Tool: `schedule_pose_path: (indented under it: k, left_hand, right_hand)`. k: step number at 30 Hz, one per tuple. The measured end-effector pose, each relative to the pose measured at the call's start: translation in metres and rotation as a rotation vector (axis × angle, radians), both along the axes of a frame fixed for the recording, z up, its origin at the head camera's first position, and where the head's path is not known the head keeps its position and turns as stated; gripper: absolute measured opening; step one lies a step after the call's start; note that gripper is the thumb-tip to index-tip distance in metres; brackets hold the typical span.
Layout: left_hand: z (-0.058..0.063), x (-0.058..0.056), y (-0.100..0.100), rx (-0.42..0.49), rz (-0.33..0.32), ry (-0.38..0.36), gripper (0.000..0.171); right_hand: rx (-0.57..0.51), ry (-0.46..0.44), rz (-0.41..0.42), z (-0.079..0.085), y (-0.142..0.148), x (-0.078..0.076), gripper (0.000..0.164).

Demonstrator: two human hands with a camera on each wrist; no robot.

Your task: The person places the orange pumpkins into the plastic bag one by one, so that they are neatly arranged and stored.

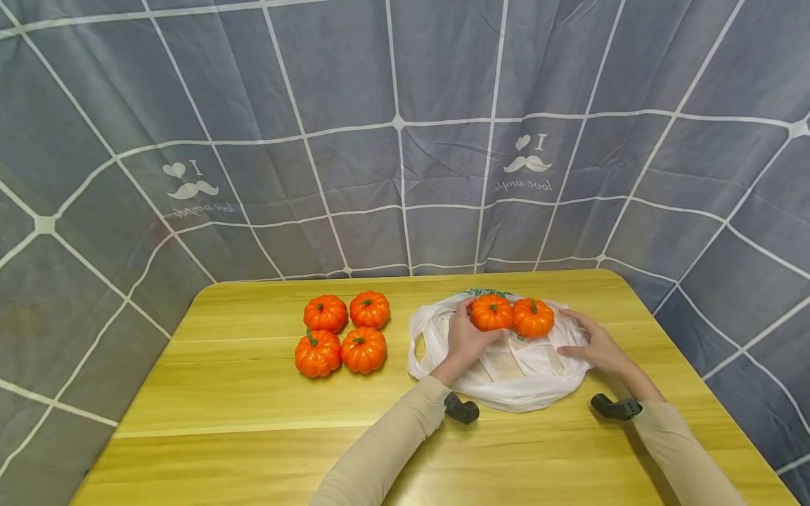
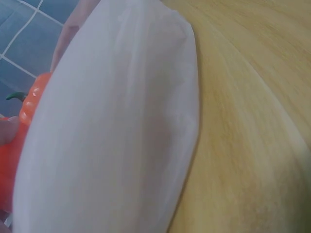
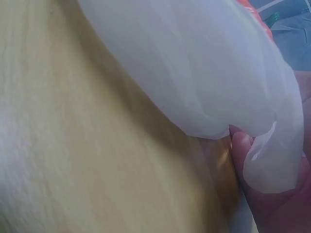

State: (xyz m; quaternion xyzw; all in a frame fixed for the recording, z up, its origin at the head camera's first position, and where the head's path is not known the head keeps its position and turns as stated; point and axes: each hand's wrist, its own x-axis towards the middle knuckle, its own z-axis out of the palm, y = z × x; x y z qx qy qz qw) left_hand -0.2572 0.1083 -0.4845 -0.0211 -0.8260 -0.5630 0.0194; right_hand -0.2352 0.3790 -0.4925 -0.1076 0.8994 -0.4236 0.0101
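Two glossy orange toy pumpkins sit side by side on a crumpled white plastic bag (image 1: 525, 390) right of the table's middle. My left hand (image 1: 470, 340) grips the left pumpkin (image 1: 491, 313), thumb at its front and fingers at its left side; its thumb (image 2: 8, 130) also shows on orange in the left wrist view. The right pumpkin (image 1: 533, 319) touches its neighbour. Spread at the bag's right edge, my right hand (image 1: 598, 346) touches the plastic, away from the pumpkins. In the right wrist view a strip of the bag (image 3: 277, 165) lies over that hand's palm.
Several more orange pumpkins (image 1: 363, 349) stand in a tight cluster on the wooden table (image 1: 209, 414), left of the bag. Pale flat shapes show at the bag's middle. A grey checked curtain (image 1: 354, 176) hangs behind the table and at both sides.
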Motion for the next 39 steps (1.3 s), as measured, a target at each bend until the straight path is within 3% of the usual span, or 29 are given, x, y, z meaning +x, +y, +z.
schedule_pose_path:
  k: [10, 20, 31, 39]
  left_hand:
    - [-0.0025, -0.0002, -0.0003, -0.077, -0.010, 0.047, 0.084]
    - [-0.0044, -0.0020, -0.0012, -0.083, -0.035, 0.077, 0.078]
    - [-0.0058, -0.0026, -0.0014, -0.082, -0.046, 0.047, 0.076]
    - [-0.0029, -0.0025, -0.0035, -0.121, -0.078, 0.064, 0.075]
  right_hand:
    - [-0.015, -0.001, 0.002, -0.0012, 0.0010, -0.0005, 0.079]
    - [0.005, -0.005, -0.007, -0.0010, -0.0001, 0.0003, 0.080]
    - [-0.043, -0.018, 0.001, -0.0029, -0.0007, -0.0001, 0.080]
    - [-0.005, 0.003, -0.008, -0.0018, -0.0006, 0.0003, 0.079]
